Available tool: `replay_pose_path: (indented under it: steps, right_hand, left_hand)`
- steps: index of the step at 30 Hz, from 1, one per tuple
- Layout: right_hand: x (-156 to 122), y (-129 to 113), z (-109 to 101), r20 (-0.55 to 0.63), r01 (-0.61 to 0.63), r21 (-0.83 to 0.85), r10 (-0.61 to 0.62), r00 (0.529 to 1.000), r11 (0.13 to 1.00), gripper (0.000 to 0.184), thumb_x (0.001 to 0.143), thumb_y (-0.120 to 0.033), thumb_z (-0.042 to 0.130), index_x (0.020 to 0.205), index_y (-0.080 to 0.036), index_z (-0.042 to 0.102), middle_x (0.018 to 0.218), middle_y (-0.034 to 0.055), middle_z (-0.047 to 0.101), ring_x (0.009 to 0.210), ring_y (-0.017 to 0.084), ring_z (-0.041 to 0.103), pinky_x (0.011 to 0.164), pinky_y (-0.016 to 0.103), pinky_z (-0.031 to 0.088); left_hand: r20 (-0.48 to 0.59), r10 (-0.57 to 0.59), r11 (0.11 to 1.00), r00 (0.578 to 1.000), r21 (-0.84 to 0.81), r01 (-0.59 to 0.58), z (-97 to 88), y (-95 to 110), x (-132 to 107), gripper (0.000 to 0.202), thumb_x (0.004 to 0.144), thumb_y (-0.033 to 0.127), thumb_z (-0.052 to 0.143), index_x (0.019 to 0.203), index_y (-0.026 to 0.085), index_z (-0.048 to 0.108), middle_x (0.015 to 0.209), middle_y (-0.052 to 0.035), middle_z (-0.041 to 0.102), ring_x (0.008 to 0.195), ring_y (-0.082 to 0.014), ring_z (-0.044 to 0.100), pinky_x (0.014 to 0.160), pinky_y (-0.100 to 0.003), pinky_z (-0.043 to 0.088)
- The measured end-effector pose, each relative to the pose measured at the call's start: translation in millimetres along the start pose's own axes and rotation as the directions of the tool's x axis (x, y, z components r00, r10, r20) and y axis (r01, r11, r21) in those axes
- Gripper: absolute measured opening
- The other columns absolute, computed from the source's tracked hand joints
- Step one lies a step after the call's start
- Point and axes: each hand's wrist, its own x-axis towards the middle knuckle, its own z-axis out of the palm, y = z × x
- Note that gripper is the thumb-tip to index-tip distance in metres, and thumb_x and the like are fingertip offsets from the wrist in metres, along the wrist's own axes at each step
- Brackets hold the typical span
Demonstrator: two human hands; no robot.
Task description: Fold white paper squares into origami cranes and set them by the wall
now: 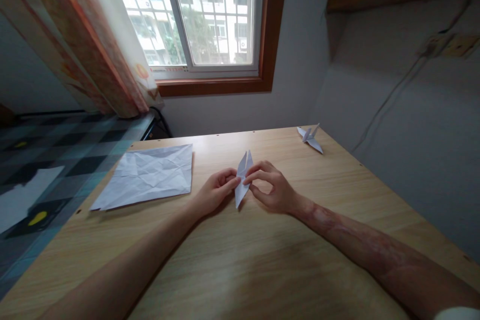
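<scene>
Two bare hands hold one small piece of folded white paper (242,193), which is in front of the person, near the middle of the wooden table (225,265). The left hand (216,190) pinches it from the left side with the thumb on the near face; its other fingers are curled and partly hidden. The right hand (275,189) has a narrow grip at the right edge, thumb and fingers bent into a ring. The paper is long and slim, with two points upward and one point downward.

To the left of the hands, well apart from them, lies a creased white sheet (155,176). At the far right corner of the table stands a paper crane (310,140). Beyond the left edge is a checked cloth (93,135) with white paper on it, and behind the table is a barred window (217,20).
</scene>
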Motion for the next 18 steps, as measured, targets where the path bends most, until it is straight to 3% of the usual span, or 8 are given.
replay_pose_path:
  steps: [4,8,12,18]
  right_hand:
    - [-3.0,7.0,-1.8,-0.110,-0.101,0.128,0.115,0.987,0.987,0.039,0.099,-0.017,0.065,0.137,-0.026,0.066,0.128,0.0097,0.068,0.107,0.025,0.067,0.102,0.047,0.057]
    - [-5.8,24.5,1.0,-0.202,-0.282,0.295,0.349,0.915,0.913,0.049,0.102,-0.025,0.065,0.150,-0.030,0.057,0.139,0.0085,0.066,0.102,0.021,0.067,0.103,0.044,0.057]
    - [-5.6,32.5,3.9,-0.146,-0.337,0.420,0.429,0.891,0.843,0.041,0.102,-0.033,0.068,0.142,-0.029,0.064,0.127,0.0061,0.070,0.094,0.020,0.068,0.094,0.040,0.060]
    - [-3.0,27.4,5.6,-0.133,-0.327,0.479,0.436,0.890,0.814,0.018,0.100,-0.039,0.077,0.112,-0.026,0.073,0.108,0.0034,0.073,0.079,0.016,0.065,0.076,0.033,0.058]
  left_hand:
    - [0.050,-0.034,0.999,0.998,-0.030,0.035,1.2,1.1,-1.5,0.049,0.096,0.063,0.078,0.106,0.016,0.067,0.086,-0.0035,0.073,0.071,-0.0155,0.063,0.065,-0.026,0.048]
    - [0.029,-0.053,0.998,0.998,0.021,0.053,3.5,3.8,-2.5,0.050,0.094,0.064,0.079,0.101,0.017,0.064,0.075,0.0021,0.064,0.060,-0.0112,0.054,0.055,-0.022,0.040]
    - [0.025,-0.061,0.994,0.998,0.094,0.058,3.0,5.9,-2.9,0.051,0.094,0.065,0.078,0.097,0.017,0.064,0.070,0.0055,0.053,0.057,-0.0089,0.044,0.051,-0.021,0.029]
    - [0.027,-0.038,0.979,0.999,0.204,0.032,-0.7,4.9,-2.4,0.053,0.098,0.069,0.070,0.092,0.017,0.064,0.073,0.0036,0.052,0.063,-0.0105,0.043,0.054,-0.022,0.029]
